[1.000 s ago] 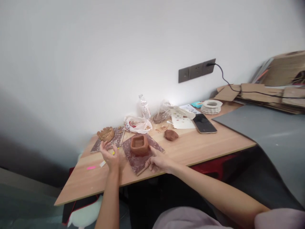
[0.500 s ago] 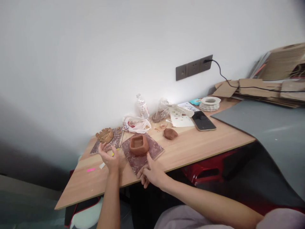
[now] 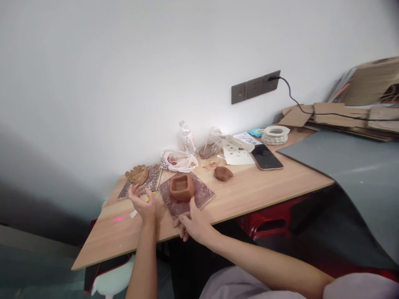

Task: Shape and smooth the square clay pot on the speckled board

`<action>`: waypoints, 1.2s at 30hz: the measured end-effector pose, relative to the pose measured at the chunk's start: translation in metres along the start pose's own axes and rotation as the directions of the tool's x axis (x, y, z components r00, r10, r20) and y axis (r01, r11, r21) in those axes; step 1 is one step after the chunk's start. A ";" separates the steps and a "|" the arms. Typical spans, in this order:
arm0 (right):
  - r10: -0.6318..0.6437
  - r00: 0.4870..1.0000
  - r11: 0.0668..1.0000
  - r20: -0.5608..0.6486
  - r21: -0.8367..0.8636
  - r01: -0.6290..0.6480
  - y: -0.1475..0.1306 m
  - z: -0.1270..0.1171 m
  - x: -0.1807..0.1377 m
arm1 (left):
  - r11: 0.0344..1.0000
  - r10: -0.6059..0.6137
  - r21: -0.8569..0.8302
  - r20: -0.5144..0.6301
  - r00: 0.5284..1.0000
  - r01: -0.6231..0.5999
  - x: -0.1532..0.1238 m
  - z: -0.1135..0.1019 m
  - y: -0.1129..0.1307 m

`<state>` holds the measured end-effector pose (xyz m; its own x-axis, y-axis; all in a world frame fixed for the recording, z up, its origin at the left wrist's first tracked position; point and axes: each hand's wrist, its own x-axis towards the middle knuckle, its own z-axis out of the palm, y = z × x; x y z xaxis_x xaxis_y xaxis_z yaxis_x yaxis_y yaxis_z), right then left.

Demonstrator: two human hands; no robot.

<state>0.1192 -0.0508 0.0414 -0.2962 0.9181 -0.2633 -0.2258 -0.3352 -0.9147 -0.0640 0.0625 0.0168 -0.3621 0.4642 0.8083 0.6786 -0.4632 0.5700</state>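
A square brown clay pot [image 3: 182,193] with a hollow middle stands on a dark speckled board [image 3: 203,192]. My right hand [image 3: 193,222] is at the pot's front right, its index finger stretched to the lower edge and the other fingers loosely curled, holding nothing. Palm up, my left hand [image 3: 143,203] hovers left of the pot with bent, parted fingers and nothing in it. Beyond that hand sits a round, lighter clay bowl [image 3: 137,175] with a notched rim on a second board [image 3: 124,192]. To the right lies a lump of clay [image 3: 223,173].
Along the wall are a plastic bottle [image 3: 187,139], a white plastic bag [image 3: 181,162], a clear bag [image 3: 209,148] and a sheet of paper [image 3: 237,155]. A phone [image 3: 267,158] and a white ring-shaped pot [image 3: 275,136] are farther right, beside a grey mat [image 3: 349,162].
My right hand has shifted slightly left and up along the pot's front edge. My left hand has barely moved, and the pot stays in place.
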 end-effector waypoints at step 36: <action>-0.053 0.999 0.983 -0.007 -0.174 0.051 -0.006 -0.023 0.010 | 1.000 0.001 -0.013 -0.014 1.000 -0.001 0.001 0.000 -0.001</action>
<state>0.1393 -0.0342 0.0372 -0.2771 0.9361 -0.2166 -0.0757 -0.2459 -0.9663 -0.0649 0.0637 0.0169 -0.3709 0.4531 0.8107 0.6708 -0.4729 0.5712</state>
